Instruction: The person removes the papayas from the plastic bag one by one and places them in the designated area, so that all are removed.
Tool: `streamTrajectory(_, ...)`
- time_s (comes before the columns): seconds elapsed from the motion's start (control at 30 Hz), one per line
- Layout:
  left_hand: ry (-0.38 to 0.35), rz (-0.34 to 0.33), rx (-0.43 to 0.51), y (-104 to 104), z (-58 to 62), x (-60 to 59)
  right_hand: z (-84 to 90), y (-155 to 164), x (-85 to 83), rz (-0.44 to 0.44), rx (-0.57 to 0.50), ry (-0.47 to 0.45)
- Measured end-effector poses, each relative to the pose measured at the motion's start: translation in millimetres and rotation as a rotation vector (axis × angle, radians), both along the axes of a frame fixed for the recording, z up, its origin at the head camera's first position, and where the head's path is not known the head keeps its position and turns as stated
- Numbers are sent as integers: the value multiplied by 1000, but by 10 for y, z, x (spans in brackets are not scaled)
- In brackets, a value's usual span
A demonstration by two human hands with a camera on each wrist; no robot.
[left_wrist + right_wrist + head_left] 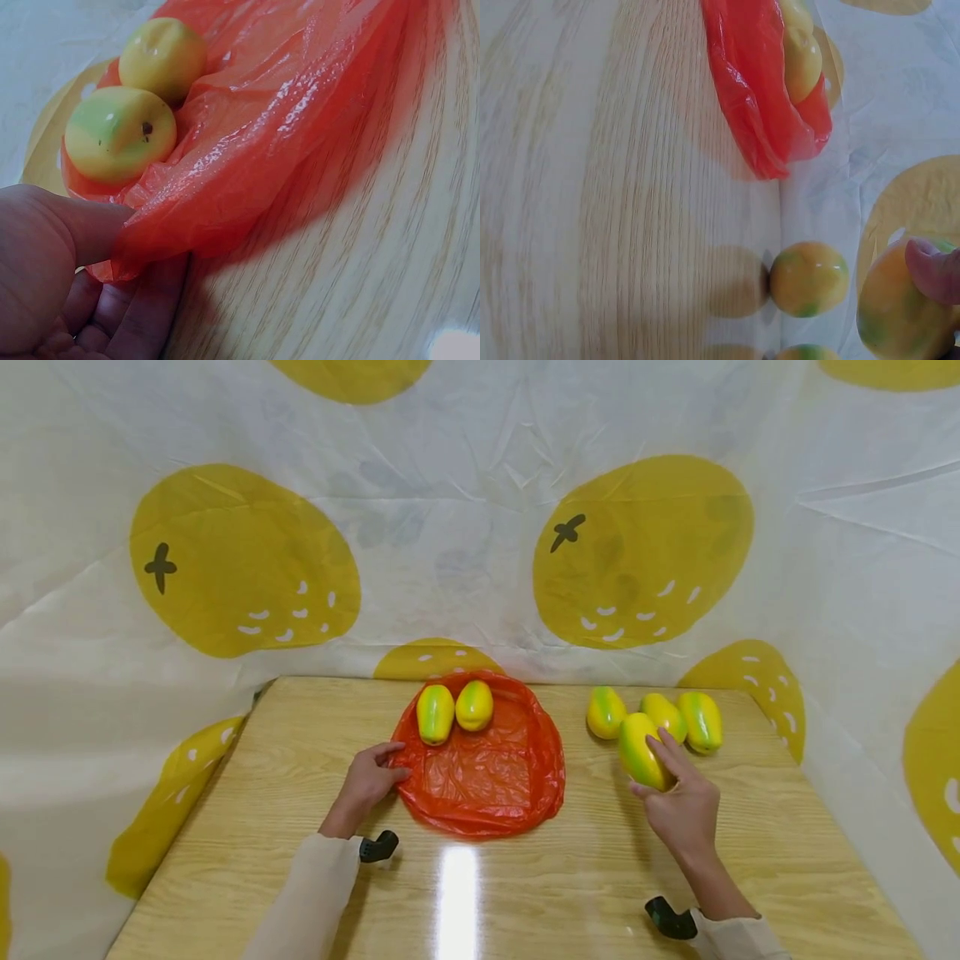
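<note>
Right hand lifted a little off pale wooden tabletop. Fingers curled round one yellow-green mango-shaped fruit, thumb under, index laid along its top; fruit clear of the wood. R wrist view: one fingertip pressed on fruit's skin, rest of hand out of shot.

Just beyond those fingers: row of 3 more yellow-green fruits on the table, near one, middle, far one. Held fruit sits in front of the middle one, partly covering it.

Left hand at near-left edge of crumpled orange-red plastic bag. L wrist view: thumb on top, fingers below, bag rim pinched between. Bag lies flat & spread, mouth open.

Past the L fingertips, inside bag at its back: 2 yellow-green fruits side by side, touching — left one, right one.

Behind table: white sheet w/ big yellow fruit prints. Small black wrist mounts at both sleeves, L & R.
</note>
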State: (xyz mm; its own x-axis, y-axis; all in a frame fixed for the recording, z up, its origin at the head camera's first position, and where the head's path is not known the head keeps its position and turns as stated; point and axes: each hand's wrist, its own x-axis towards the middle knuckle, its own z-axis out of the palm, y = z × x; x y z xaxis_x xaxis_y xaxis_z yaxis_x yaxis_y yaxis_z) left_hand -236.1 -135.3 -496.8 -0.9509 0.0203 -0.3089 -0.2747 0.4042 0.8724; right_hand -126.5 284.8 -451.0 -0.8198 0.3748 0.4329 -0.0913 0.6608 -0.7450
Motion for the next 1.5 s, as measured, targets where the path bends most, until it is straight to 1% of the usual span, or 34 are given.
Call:
streamTrajectory(0.27,11,-8,22,26,15,6,-32,86,47,-46,36,-17)
streamTrajectory(0.6,12,-8,31,9,20,13,-50,190,136,-84,19,-51)
streamTrajectory(0.9,6,2,32,-13,31,9,-148,357,233,-123,45,-24)
streamTrajectory(1.1,-2,4,32,-27,37,27,-181,449,290,-142,55,-5)
streamTrajectory(1.2,0,-2,33,-21,43,36,-186,477,313,-152,50,-20)
streamTrajectory(1.4,-10,5,38,-12,50,44,-187,545,331,-171,43,-89)
streamTrajectory(1.5,-10,4,43,-5,49,43,-194,580,338,-178,40,-105)
